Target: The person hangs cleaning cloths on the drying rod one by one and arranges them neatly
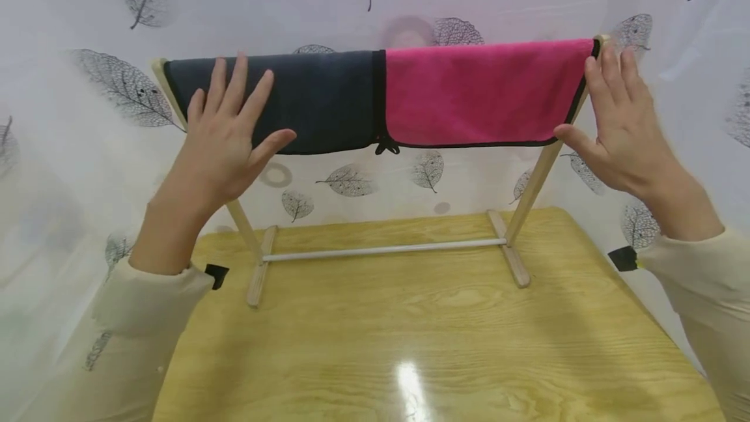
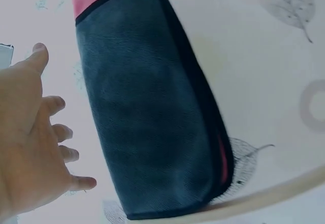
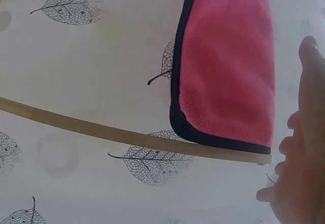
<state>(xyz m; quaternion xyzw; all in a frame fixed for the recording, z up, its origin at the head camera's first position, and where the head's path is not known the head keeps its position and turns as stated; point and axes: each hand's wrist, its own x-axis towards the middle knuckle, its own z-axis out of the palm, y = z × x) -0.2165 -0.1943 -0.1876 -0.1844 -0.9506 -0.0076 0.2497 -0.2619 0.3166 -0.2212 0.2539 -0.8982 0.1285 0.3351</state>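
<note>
A two-part cloth hangs folded over the top of a small wooden rack (image 1: 533,181). Its left half is a dark grey cloth (image 1: 328,103), its right half a pink cloth (image 1: 486,93), both with black edging; a small black loop (image 1: 387,146) shows at the lower middle. My left hand (image 1: 225,129) is raised in front of the dark half with fingers spread, and the left wrist view shows a gap between hand and cloth (image 2: 147,107). My right hand (image 1: 627,116), also spread, is beside the rack's right end, apart from the pink cloth (image 3: 228,71) in the right wrist view.
The rack's feet (image 1: 515,266) stand on a yellow wood-grain table (image 1: 375,331), joined by a white lower bar (image 1: 381,251). Behind hangs a pale curtain (image 1: 263,12) with dark leaf prints. Black tabs (image 1: 217,275) show at both sleeve cuffs.
</note>
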